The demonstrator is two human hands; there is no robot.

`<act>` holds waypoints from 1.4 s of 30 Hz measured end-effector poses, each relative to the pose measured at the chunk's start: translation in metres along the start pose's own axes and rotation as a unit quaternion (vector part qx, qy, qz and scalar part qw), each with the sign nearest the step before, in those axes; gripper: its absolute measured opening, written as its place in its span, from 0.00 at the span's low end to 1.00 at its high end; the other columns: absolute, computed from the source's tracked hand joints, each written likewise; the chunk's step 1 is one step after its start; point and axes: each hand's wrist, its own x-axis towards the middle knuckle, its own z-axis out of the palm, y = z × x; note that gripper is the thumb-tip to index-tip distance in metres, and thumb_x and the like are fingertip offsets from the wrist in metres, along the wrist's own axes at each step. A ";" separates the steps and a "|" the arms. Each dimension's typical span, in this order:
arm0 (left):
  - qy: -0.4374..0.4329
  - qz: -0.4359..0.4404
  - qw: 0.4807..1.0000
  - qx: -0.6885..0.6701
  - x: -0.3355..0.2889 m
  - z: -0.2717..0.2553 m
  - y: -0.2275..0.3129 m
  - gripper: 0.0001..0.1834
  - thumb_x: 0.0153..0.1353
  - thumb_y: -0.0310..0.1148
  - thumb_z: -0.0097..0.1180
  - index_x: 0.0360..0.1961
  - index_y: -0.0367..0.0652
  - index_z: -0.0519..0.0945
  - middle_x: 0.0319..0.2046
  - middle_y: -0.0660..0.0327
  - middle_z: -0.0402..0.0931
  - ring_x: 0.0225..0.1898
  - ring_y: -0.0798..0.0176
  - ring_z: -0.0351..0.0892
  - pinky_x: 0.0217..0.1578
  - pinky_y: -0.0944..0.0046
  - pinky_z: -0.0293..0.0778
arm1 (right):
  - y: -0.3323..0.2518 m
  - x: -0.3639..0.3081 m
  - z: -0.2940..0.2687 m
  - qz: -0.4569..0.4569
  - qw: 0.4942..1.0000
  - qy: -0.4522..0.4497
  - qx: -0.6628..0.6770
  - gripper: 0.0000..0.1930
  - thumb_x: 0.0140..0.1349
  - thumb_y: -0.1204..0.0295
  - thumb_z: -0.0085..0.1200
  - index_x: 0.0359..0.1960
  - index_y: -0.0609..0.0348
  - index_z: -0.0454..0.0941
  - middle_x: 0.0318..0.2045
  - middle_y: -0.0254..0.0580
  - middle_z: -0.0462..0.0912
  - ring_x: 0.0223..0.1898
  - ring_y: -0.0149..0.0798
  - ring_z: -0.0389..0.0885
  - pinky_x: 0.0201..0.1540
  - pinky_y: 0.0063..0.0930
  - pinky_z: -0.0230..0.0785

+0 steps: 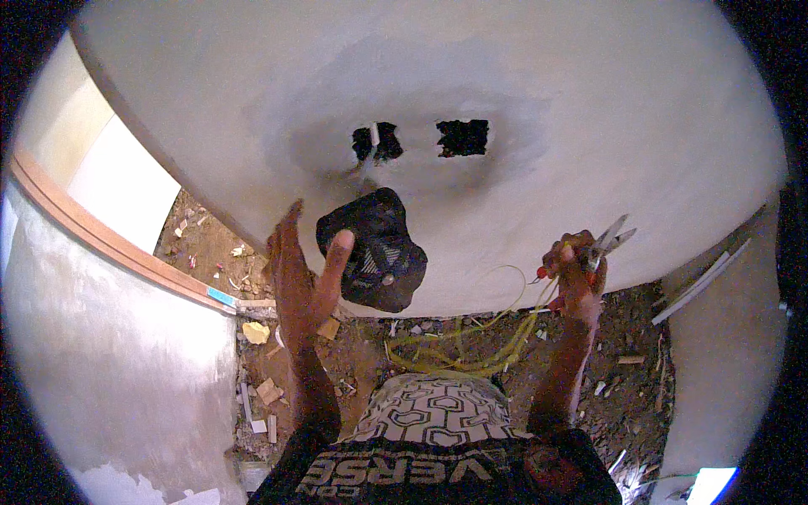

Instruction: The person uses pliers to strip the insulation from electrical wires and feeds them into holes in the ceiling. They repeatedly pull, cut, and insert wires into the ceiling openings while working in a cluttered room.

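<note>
My left hand is raised with fingers spread, its thumb touching the edge of a black cap that hangs against the plastered wall. My right hand is closed around pliers with metal jaws pointing up-right and a red-tipped tool beside them. A yellow wire loops down from that hand toward my lap. Above the cap, two dark rectangular holes are cut in the wall: the left hole with a white conduit stub in it, and the right hole.
The ground below the wall is dirt strewn with rubble, wood scraps and plaster bits. A wooden door frame runs diagonally at the left beside another plastered wall. White strips lean at the right.
</note>
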 end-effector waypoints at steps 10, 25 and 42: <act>-0.234 -0.028 0.913 -0.332 0.030 0.000 -0.040 0.34 0.52 0.44 0.70 0.56 0.37 0.74 0.45 0.54 0.80 0.48 0.62 0.78 0.53 0.59 0.72 | 0.020 -0.031 0.038 0.011 0.995 -0.087 -0.042 0.07 0.62 0.74 0.55 0.32 0.55 0.67 0.20 0.34 0.67 0.23 0.30 0.68 0.26 0.25 0.66; -0.169 0.102 0.955 -0.221 0.031 0.017 -0.023 0.20 0.45 0.38 0.75 0.36 0.37 0.85 0.38 0.49 0.83 0.40 0.55 0.84 0.45 0.62 0.77 | 0.052 -0.071 0.019 0.125 0.986 -0.093 -0.058 0.22 0.61 0.45 0.53 0.40 0.49 0.70 0.30 0.31 0.71 0.31 0.32 0.70 0.31 0.28 0.64; -0.119 0.221 0.965 -0.083 0.021 0.015 -0.030 0.17 0.53 0.34 0.68 0.46 0.45 0.85 0.52 0.45 0.77 0.52 0.44 0.78 0.52 0.53 0.74 | 0.060 -0.071 0.023 0.133 0.990 -0.046 0.027 0.08 0.63 0.77 0.54 0.30 0.55 0.67 0.21 0.34 0.69 0.21 0.31 0.69 0.24 0.29 0.67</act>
